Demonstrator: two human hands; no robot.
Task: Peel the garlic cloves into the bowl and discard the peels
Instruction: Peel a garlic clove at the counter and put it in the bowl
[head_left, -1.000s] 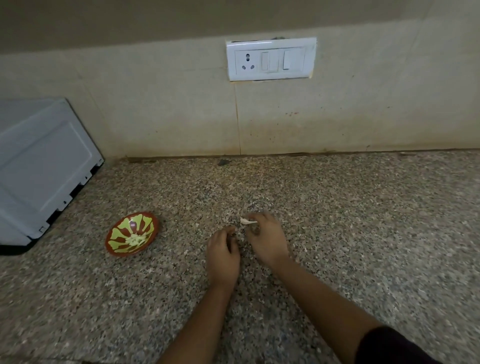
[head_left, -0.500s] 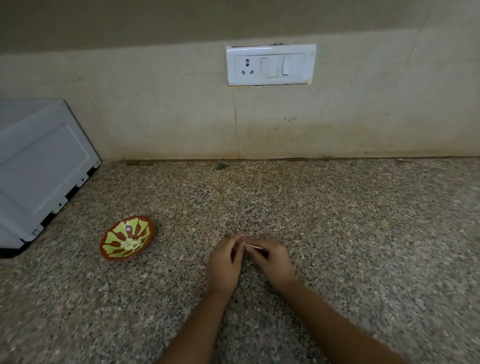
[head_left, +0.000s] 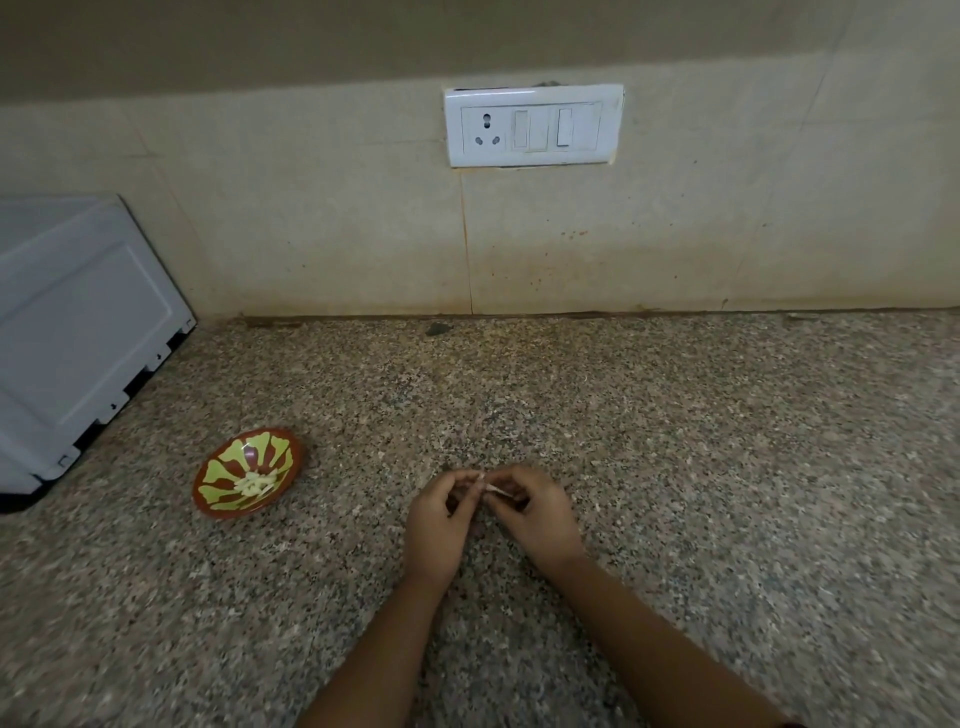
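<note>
A small pale garlic clove (head_left: 494, 489) is pinched between the fingertips of both my hands, just above the speckled granite counter. My left hand (head_left: 435, 525) curls round its left end. My right hand (head_left: 535, 512) grips its right end, and most of the clove is hidden by my fingers. To the left stands a small red and yellow-green patterned bowl (head_left: 221, 501) with several peeled pale cloves (head_left: 253, 484) lying in its middle. The bowl is about a hand's width away from my left hand.
A white appliance (head_left: 78, 332) sits on the counter at the far left, close behind the bowl. The tiled wall with a white socket and switch plate (head_left: 532, 124) rises at the back. A small dark speck (head_left: 438, 328) lies by the wall.
My right hand has drawn the clove back from further out on the counter. My left hand has come up to meet it, and both hands now pinch the clove together.
</note>
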